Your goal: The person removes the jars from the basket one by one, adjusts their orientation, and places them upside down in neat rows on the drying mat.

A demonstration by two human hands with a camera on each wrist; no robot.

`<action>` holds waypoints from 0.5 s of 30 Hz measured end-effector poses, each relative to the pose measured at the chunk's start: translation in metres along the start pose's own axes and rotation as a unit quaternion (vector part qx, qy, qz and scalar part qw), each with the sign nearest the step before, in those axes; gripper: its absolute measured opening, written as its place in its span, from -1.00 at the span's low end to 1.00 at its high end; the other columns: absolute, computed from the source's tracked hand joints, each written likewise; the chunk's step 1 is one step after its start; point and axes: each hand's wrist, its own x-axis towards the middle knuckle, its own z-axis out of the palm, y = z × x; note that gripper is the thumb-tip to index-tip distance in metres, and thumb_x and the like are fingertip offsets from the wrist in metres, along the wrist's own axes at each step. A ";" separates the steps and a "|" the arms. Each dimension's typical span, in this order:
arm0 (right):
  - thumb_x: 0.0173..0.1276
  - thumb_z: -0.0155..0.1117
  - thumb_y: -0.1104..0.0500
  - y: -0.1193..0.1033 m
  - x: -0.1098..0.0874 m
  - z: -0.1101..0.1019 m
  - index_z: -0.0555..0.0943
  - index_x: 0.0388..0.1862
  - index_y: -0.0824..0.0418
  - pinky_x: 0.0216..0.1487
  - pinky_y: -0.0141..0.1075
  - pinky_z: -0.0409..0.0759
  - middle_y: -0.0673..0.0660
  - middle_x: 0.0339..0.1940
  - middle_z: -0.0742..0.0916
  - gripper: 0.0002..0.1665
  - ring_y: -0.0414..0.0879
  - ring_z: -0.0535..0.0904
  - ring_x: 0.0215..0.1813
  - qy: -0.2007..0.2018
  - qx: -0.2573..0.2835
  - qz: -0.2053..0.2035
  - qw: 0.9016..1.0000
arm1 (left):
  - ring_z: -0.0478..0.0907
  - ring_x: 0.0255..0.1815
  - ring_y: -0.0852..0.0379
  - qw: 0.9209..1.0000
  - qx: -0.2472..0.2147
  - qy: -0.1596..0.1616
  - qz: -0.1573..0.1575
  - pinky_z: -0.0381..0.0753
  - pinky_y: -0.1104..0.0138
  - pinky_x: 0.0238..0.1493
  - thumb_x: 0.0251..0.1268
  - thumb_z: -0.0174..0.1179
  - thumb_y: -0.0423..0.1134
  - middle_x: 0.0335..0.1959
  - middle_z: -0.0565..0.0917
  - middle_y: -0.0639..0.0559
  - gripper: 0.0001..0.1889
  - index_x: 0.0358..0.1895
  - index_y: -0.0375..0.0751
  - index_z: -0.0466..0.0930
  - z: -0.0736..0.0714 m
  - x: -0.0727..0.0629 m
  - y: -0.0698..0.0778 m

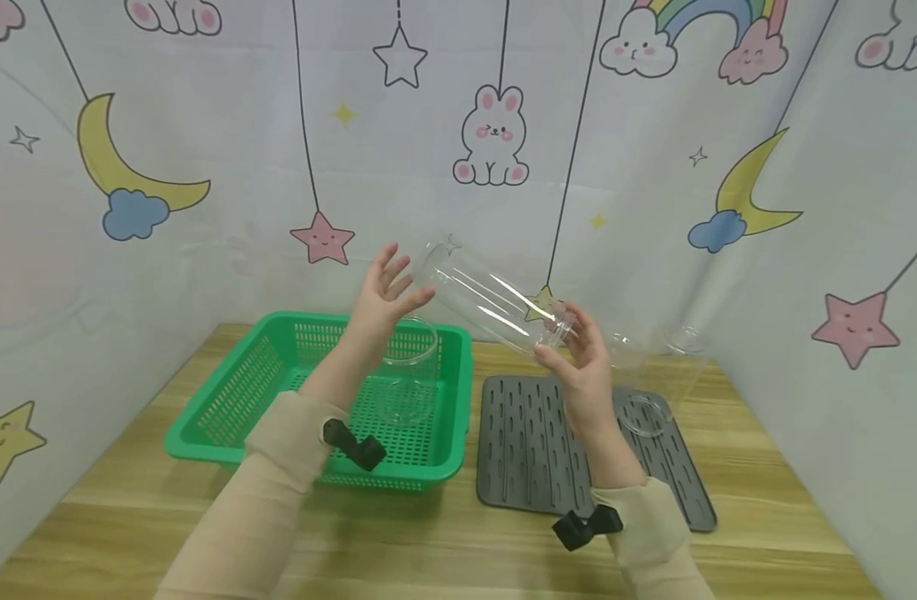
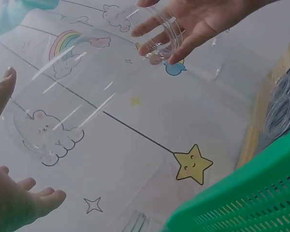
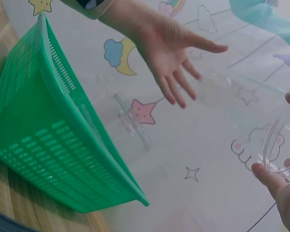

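A tall clear jar [image 1: 488, 302] is held tilted in the air, its ridged neck end low on the right. My right hand [image 1: 588, 367] grips that neck end, thumb on the near side and fingers behind. Close to the jar's higher, closed end is my left hand [image 1: 387, 300], fingers spread and loosely bent. In the left wrist view, the left palm [image 2: 14, 200] faces the jar with a gap between. The right wrist view shows the right thumb and fingers [image 3: 273, 186] at the rim.
A green plastic basket [image 1: 222, 400] stands at left on the wooden table [image 1: 428, 550], with another clear jar [image 1: 406, 404] upright inside. On the right lies a grey slotted drying mat [image 1: 526, 450], where clear containers [image 1: 646, 417] stand. A patterned curtain [image 1: 398, 167] closes off the back.
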 end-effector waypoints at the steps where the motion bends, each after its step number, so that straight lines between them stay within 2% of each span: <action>1: 0.17 0.19 0.50 0.000 0.000 0.001 0.25 0.42 0.31 -0.02 -0.42 0.64 -0.04 0.22 0.54 -0.20 -0.13 0.47 0.24 -0.003 0.007 -0.006 1.000 | 0.07 0.57 -0.07 0.999 -0.033 -0.010 -0.009 0.17 0.06 0.52 0.32 0.25 -0.31 0.60 0.03 -0.04 -0.08 0.59 0.04 -0.18 -0.002 0.001 -0.001; 4: 0.17 0.20 0.48 0.002 0.000 0.006 0.30 0.40 0.25 -0.01 -0.41 0.65 -0.05 0.21 0.56 -0.23 -0.13 0.49 0.24 -0.010 0.029 -0.016 0.999 | 0.07 0.56 -0.19 0.990 -0.127 -0.047 -0.031 0.17 0.02 0.51 0.31 0.28 -0.23 0.60 -0.02 -0.17 -0.02 0.60 -0.01 -0.28 -0.006 0.004 -0.004; 7: 0.16 0.18 0.47 0.003 -0.002 0.012 0.31 0.39 0.21 0.01 -0.42 0.65 -0.04 0.21 0.55 -0.24 -0.13 0.49 0.25 -0.016 0.042 -0.016 0.999 | 0.03 0.56 -0.26 0.975 -0.199 -0.091 -0.044 0.11 -0.07 0.51 0.10 0.44 -0.07 0.59 -0.05 -0.23 0.18 0.60 0.02 -0.33 -0.009 0.006 -0.006; 11: 0.15 0.18 0.44 0.006 -0.005 0.022 0.29 0.39 0.23 0.03 -0.42 0.64 -0.01 0.23 0.54 -0.24 -0.11 0.48 0.28 -0.017 0.042 -0.016 0.999 | -0.01 0.56 -0.30 0.960 -0.244 -0.127 -0.054 0.01 -0.14 0.52 -0.15 0.56 0.00 0.59 -0.04 -0.25 0.32 0.60 0.01 -0.27 -0.010 0.008 -0.008; 15: 0.17 0.21 0.42 0.010 -0.008 0.032 0.30 0.38 0.21 0.07 -0.39 0.63 0.02 0.27 0.52 -0.25 -0.08 0.47 0.30 -0.019 0.051 -0.013 0.998 | -0.01 0.56 -0.31 0.950 -0.281 -0.122 -0.062 -0.01 -0.12 0.52 -0.19 0.60 -0.07 0.57 0.01 -0.27 0.27 0.57 -0.08 -0.14 -0.008 0.008 -0.007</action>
